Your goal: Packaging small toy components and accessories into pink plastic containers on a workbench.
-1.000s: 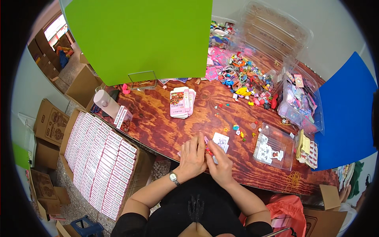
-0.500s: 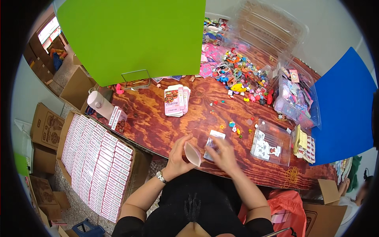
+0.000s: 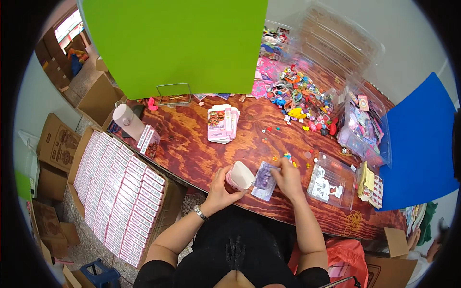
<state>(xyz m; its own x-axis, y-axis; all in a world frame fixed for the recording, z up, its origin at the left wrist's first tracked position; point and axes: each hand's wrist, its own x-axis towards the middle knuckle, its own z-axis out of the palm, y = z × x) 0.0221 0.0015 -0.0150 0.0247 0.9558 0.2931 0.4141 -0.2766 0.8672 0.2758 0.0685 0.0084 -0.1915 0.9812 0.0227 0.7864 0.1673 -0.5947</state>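
Note:
My left hand (image 3: 220, 194) is closed around a small pink paper box (image 3: 240, 175), whose open white mouth tilts toward the right. Beside that mouth is a purple, see-through-looking packet (image 3: 265, 180) with pale ends. My right hand (image 3: 289, 181) pinches the packet's upper right edge between thumb and fingers. The packet is next to the box, its near left side close to the rim. Beyond both hands, flattened pink printed cartons (image 3: 222, 125) lie in a stack. What may be inside the box is hidden.
A clear tray (image 3: 353, 192) with printed cards is to the right, beside yellow packets (image 3: 369, 181). Small colourful trinkets (image 3: 300, 96) heap at the back. A pink bottle (image 3: 128, 120) stands left, above a large carton of packed boxes (image 3: 113, 192). Rubber bands (image 3: 353, 222) lie near the front edge.
The right hand has moved to the packet's upper right edge, and its purple face now shows. The box has turned its mouth upward and toward the packet. The whole view has shifted slightly.

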